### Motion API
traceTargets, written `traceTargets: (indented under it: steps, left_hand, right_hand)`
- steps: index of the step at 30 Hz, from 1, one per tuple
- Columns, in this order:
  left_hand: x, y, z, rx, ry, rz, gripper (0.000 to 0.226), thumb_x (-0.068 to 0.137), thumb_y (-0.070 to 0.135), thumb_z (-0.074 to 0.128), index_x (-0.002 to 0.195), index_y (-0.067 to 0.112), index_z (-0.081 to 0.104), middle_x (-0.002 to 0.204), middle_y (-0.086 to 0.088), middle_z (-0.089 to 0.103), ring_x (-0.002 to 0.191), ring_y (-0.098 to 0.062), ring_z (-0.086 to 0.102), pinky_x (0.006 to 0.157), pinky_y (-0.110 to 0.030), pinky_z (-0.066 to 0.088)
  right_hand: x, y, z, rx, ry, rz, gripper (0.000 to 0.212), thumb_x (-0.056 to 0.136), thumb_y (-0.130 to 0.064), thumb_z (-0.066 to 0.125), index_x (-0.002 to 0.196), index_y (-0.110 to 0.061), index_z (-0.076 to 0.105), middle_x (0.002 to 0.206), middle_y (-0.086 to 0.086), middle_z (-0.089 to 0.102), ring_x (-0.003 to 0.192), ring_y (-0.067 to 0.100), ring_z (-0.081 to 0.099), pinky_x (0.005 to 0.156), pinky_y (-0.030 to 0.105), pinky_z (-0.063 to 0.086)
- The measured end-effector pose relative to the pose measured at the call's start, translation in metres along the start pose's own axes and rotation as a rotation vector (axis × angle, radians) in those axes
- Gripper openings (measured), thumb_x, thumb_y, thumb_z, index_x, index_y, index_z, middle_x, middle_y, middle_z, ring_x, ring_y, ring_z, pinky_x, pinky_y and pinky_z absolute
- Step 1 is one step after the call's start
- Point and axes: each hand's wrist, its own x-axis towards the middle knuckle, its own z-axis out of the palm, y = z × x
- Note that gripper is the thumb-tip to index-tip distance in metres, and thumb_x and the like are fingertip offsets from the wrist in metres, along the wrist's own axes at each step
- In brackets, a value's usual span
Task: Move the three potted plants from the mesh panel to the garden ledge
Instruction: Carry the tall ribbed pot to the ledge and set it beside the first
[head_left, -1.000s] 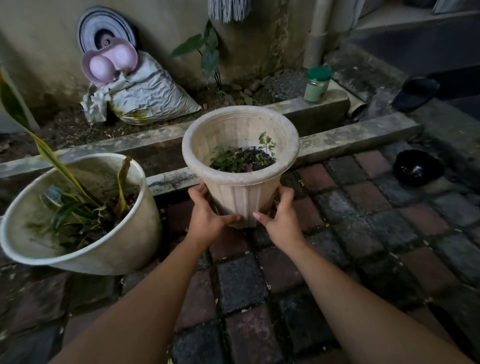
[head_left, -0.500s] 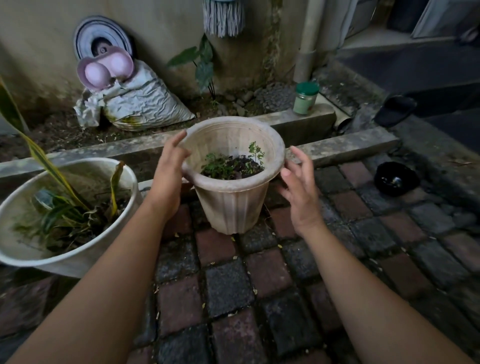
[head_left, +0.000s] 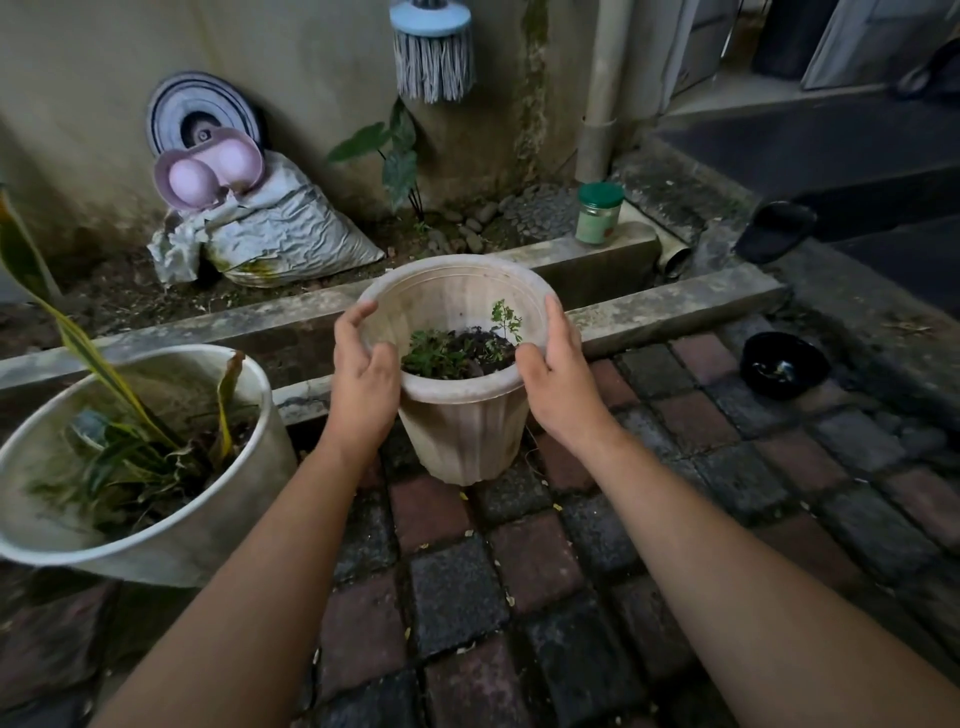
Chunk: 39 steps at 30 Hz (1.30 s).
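A: At the far left we see the wide white pot (head_left: 156, 540) with long striped leaves, standing on the brick paving (head_left: 519, 571) just beside the garden ledge (head_left: 675, 312).

B: Next, our left hand (head_left: 363, 384) clasps the left rim of the ribbed cream pot (head_left: 462, 431), thumb inside.

A: That pot holds small green seedlings in dark soil and sits upright in front of the ledge; we cannot tell whether its base touches the bricks.

B: Our right hand (head_left: 561, 384) clasps the right rim. Farther right, a green-lidded jar (head_left: 597, 213) stands on the ledge and a black bowl (head_left: 784, 364) lies on the paving.
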Motion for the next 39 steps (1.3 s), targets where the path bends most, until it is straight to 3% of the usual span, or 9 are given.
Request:
traceTargets:
  steps: [4, 7, 11, 14, 18, 24, 31, 35, 39]
  left_hand:
    - [-0.006, 0.001, 0.003, 0.122, -0.034, 0.037, 0.049, 0.100, 0.031, 0.046, 0.148, 0.032, 0.035, 0.157, -0.013, 0.026, 0.145, -0.025, 0.030, 0.113, -0.037, 0.029]
    - [-0.005, 0.002, -0.007, 0.380, -0.111, 0.135, 0.068, 0.090, 0.062, 0.047, 0.151, 0.034, 0.033, 0.171, -0.016, 0.001, 0.160, -0.032, 0.009, 0.127, -0.063, 0.007]
    - [0.001, 0.005, -0.025, 0.546, -0.310, 0.273, 0.063, 0.079, 0.075, 0.042, 0.104, 0.027, 0.073, 0.169, -0.006, 0.031, 0.163, -0.038, -0.003, 0.122, -0.074, -0.008]
    - [0.001, 0.000, -0.034, 0.494, -0.364, 0.432, 0.043, 0.087, 0.063, 0.050, 0.086, 0.026, 0.073, 0.142, -0.013, 0.060, 0.156, -0.039, 0.031, 0.127, -0.068, -0.002]
    - [-0.001, -0.005, -0.030, 0.462, -0.320, 0.564, 0.079, 0.094, 0.075, 0.042, 0.093, 0.004, 0.078, 0.102, -0.015, 0.069, 0.119, -0.032, 0.063, 0.129, -0.064, 0.002]
    - [-0.011, -0.007, -0.015, 0.423, -0.230, 0.512, 0.052, 0.089, 0.056, 0.055, 0.093, 0.009, 0.077, 0.096, -0.020, 0.062, 0.133, -0.051, 0.049, 0.133, -0.051, -0.004]
    - [-0.015, -0.003, -0.014, 0.383, -0.254, 0.479, 0.033, 0.089, 0.056, 0.056, 0.095, 0.028, 0.070, 0.101, -0.014, 0.062, 0.149, -0.050, 0.034, 0.133, -0.044, -0.006]
    - [-0.018, -0.003, -0.014, 0.427, -0.256, 0.509, 0.045, 0.092, 0.053, 0.055, 0.100, 0.015, 0.077, 0.111, -0.009, 0.061, 0.136, -0.040, 0.052, 0.131, -0.059, 0.000]
    - [-0.024, 0.001, -0.006, 0.582, -0.235, 0.525, 0.045, 0.097, 0.046, 0.046, 0.101, 0.010, 0.073, 0.117, -0.014, 0.064, 0.144, -0.049, 0.044, 0.125, -0.071, 0.006]
  right_hand:
    - [0.001, -0.001, -0.010, -0.094, -0.024, -0.055, 0.049, 0.109, -0.016, 0.042, 0.158, -0.017, 0.037, 0.161, 0.015, 0.023, 0.143, 0.020, 0.033, 0.101, 0.012, 0.024]
    - [-0.005, 0.000, -0.006, -0.322, 0.057, -0.147, 0.032, 0.105, -0.016, 0.044, 0.132, -0.010, 0.061, 0.160, 0.027, 0.016, 0.152, 0.044, 0.022, 0.122, 0.044, 0.029]
    - [-0.021, -0.001, 0.001, -0.580, 0.056, -0.422, 0.034, 0.103, -0.031, 0.040, 0.102, -0.013, 0.068, 0.131, 0.018, 0.050, 0.152, 0.050, 0.025, 0.124, 0.070, 0.010]
    - [-0.026, 0.003, 0.002, -0.672, -0.018, -0.627, 0.039, 0.105, -0.037, 0.041, 0.105, -0.013, 0.071, 0.114, 0.010, 0.065, 0.148, 0.042, 0.039, 0.123, 0.067, 0.008]
    - [-0.015, 0.009, -0.002, -0.615, 0.021, -0.760, 0.037, 0.104, -0.037, 0.048, 0.101, -0.009, 0.072, 0.098, 0.006, 0.071, 0.107, 0.032, 0.066, 0.114, 0.055, 0.031]
    - [0.001, 0.019, -0.014, -0.539, 0.002, -0.814, 0.053, 0.104, -0.046, 0.036, 0.095, -0.008, 0.071, 0.090, 0.004, 0.069, 0.090, 0.027, 0.062, 0.106, 0.046, 0.032]
    - [-0.001, 0.019, -0.014, -0.542, 0.020, -0.788, 0.056, 0.107, -0.049, 0.032, 0.099, -0.011, 0.072, 0.094, 0.001, 0.069, 0.092, 0.026, 0.059, 0.105, 0.044, 0.032]
    - [-0.011, 0.017, -0.005, -0.601, 0.080, -0.746, 0.033, 0.104, -0.032, 0.045, 0.101, -0.011, 0.071, 0.097, 0.003, 0.069, 0.097, 0.031, 0.058, 0.109, 0.053, 0.035]
    - [-0.015, 0.017, -0.002, -0.608, 0.112, -0.714, 0.033, 0.098, -0.031, 0.043, 0.101, -0.014, 0.071, 0.098, 0.001, 0.069, 0.100, 0.028, 0.058, 0.113, 0.053, 0.031]
